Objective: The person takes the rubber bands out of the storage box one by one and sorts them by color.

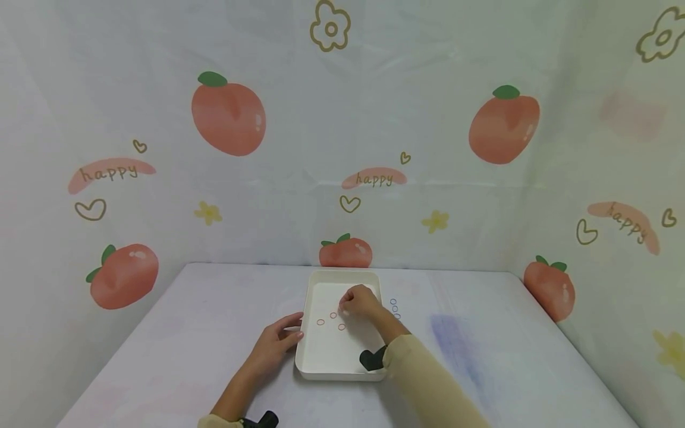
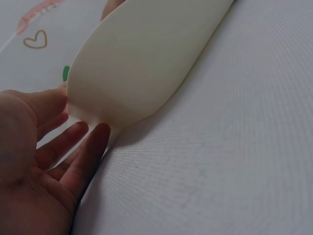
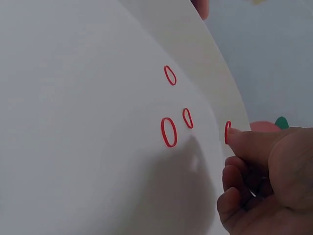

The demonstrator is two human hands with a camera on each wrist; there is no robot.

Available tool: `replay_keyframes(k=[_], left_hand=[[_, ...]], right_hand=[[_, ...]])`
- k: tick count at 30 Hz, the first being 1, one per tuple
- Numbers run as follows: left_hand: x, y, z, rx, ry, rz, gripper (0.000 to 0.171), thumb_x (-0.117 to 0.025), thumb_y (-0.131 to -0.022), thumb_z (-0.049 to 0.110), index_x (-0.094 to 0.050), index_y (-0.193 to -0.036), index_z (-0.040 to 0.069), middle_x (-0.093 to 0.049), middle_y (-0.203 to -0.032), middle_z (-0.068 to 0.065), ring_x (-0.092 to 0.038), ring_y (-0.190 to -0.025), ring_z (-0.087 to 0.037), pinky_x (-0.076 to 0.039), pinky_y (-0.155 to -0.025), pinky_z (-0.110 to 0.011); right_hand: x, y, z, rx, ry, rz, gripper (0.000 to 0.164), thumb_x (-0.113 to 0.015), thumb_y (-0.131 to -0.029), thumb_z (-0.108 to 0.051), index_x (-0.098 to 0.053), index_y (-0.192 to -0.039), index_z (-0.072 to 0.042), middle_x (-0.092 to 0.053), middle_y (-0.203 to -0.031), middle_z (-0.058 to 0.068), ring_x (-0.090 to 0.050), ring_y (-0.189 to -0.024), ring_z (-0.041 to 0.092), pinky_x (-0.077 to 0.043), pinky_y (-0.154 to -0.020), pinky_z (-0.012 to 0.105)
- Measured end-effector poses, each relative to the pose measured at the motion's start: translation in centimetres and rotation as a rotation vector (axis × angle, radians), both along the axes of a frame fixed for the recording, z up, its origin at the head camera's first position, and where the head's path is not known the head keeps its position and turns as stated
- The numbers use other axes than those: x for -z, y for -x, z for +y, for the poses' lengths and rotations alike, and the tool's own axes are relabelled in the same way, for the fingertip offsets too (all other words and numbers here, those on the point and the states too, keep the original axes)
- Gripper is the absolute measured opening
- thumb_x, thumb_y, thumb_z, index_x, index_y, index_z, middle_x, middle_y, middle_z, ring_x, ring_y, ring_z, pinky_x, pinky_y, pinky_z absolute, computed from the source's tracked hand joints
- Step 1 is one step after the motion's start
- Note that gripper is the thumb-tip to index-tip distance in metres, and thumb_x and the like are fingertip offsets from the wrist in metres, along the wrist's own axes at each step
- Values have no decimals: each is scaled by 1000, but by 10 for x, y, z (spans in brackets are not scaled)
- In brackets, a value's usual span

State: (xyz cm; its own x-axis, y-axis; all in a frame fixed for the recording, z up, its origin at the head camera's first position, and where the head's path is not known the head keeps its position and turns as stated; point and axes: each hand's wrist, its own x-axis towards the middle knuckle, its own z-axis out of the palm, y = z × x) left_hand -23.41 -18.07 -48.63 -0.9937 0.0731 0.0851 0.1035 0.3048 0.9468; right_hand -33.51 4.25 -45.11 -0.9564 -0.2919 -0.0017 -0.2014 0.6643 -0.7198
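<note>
A white rectangular tray lies on the table. Three loose red rings rest on its floor; the right wrist view shows the same thin red rings. My right hand, over the tray's far right part, pinches another red ring between thumb and finger, its other fingers curled in. Beside the tray's left wall, my left hand touches the side with extended fingertips. Up close in the left wrist view, the fingers of the left hand press the outer wall of the tray.
Several blue-purple rings lie in a short row on the table just right of the tray. The table has a pale cloth with a bluish patch. A white curtain with printed fruit stands behind.
</note>
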Motion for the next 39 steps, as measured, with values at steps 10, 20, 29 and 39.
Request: replay_keyframes(k=[10,20,29,39], left_hand=[[-1,-1,1,-5,10,0,45,-65,-93,9,-55,-136,4,-61,-123,-14,-64,-105,-27,-55,-82,-34],[-3,0,1,-18,22,-3,44,-64,-93,8,-55,-136,5,-62,-123,-13,-64,-105,-26,-55,-83,-35],[-1,-1,0,-25,30,-9,44,-65,-93,9,-55,-136,5,-62,-123,-13,-63,-107,-28,-55,-84,-37],[0,0,1,-25,37,-14,44,-65,-93,11,-55,-136,6,-62,-124,-13,-64,-106,-26,-54,-85,-38]], right_hand=[[-17,1,16,-24,16,87,6,-71,-88,-7,-71,-83,-4,-61,-75,0,-51,-69,15,-44,-60,24],[-24,1,37,22,77,132,5,-70,-88,-7,-69,-83,-5,-61,-77,0,-53,-73,16,-47,-63,28],[-11,-2,61,127,142,155,5,-69,-89,-8,-68,-86,-5,-59,-85,3,-53,-76,18,-47,-63,30],[-5,-2,87,272,131,144,5,-67,-90,-6,-68,-88,-1,-62,-85,7,-56,-75,20,-50,-64,33]])
